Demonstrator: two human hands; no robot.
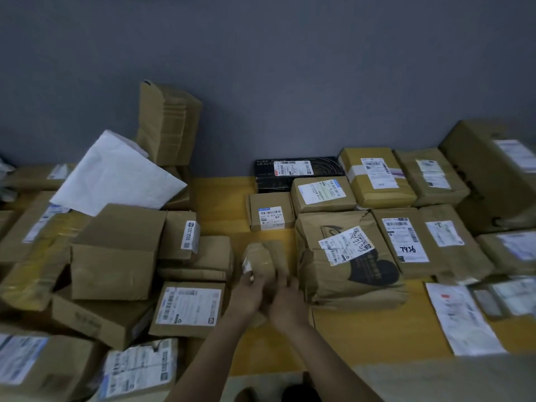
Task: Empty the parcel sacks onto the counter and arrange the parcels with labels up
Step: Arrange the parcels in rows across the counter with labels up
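Both hands hold a small brown taped parcel [262,261] above the yellow counter [220,204], just left of a crumpled paper-wrapped parcel [345,259]. My left hand [248,294] grips its left side, where a white label edge shows. My right hand [285,300] grips its near right side. To the right, several cardboard parcels lie in rows with labels facing up, among them a small box [269,211] and a black box [295,171].
A loose heap of cardboard boxes [116,250] fills the left side, with a white padded mailer [116,175] leaning on top. A tall box [493,169] stands at far right. A flat white envelope [461,317] lies near the front right. A grey wall is behind.
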